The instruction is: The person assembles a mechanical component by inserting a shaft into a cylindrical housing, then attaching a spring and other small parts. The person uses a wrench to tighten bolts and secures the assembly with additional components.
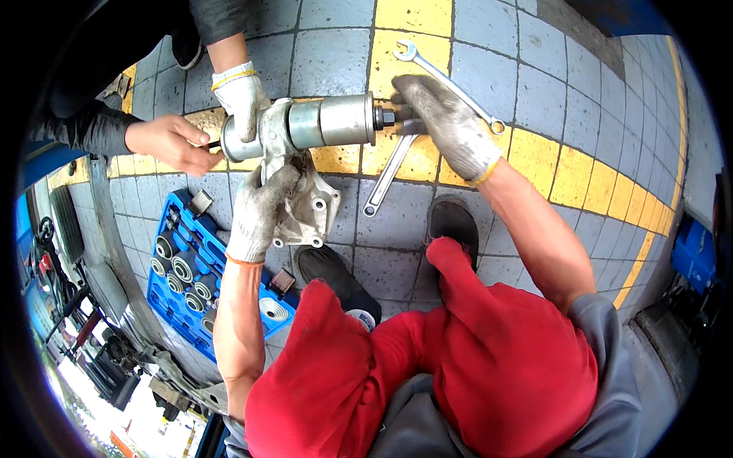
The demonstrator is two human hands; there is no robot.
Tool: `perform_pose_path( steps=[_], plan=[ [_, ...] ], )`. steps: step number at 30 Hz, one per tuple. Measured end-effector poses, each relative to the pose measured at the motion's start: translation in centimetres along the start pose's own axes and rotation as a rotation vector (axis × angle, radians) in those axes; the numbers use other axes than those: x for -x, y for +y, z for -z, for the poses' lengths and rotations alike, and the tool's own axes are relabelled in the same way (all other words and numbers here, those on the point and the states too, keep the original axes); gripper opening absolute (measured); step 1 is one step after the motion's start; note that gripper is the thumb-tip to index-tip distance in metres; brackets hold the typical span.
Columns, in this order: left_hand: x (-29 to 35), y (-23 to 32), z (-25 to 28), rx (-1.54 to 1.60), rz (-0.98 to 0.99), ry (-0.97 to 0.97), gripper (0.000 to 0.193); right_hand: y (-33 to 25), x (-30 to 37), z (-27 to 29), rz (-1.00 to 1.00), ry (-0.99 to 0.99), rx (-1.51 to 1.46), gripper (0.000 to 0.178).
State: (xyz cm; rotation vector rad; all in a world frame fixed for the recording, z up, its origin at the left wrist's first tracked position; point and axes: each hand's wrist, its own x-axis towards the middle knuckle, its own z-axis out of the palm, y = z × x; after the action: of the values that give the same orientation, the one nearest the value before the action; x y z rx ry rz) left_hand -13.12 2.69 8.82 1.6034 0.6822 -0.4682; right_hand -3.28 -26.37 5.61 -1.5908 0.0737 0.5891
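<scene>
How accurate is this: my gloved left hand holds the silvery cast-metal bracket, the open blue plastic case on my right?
Wrong side: the head view shows the open blue plastic case on your left, the bracket in your gloved left hand.

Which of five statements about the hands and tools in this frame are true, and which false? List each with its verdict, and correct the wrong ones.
1. The person's left hand is on the pale metal casting. True.
2. The person's right hand is bare. False: the right hand wears a soiled glove.
3. The blue case lies open, with round metal pieces in it. True.
4. Both of the co-worker's hands are gloved. False: one is a gloved hand, the other a bare hand.
5. The dark bolt end of the silver cylinder points to the person's left. False: it points right.
</scene>
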Motion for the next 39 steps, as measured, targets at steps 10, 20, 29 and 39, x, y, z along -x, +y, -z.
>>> perform_pose_path(
  steps=[10,20,29,39],
  plan=[
    [-0.5,-0.4,0.1,-0.07,-0.015,0.015,0.046,0.2,0.4,-0.5,0.05,-0.166,-0.018,0.057],
    [-0.5,-1.1,-0.3,-0.134,0.012,0.007,0.058,0.7,-0.2,0.3,-0.098,-0.168,0.099,0.052],
    [0.7,-1.6,-0.3,-0.448,-0.154,0.03,0.082,-2.4,-3.1,-0.1,0.131,-0.465,0.406,0.064],
    [2.7,1.3,-1.8,-0.601,-0.255,0.05,0.079,-6.1,-2.3,-4.0,-0.137,-0.659,0.657,0.078]
  ],
)
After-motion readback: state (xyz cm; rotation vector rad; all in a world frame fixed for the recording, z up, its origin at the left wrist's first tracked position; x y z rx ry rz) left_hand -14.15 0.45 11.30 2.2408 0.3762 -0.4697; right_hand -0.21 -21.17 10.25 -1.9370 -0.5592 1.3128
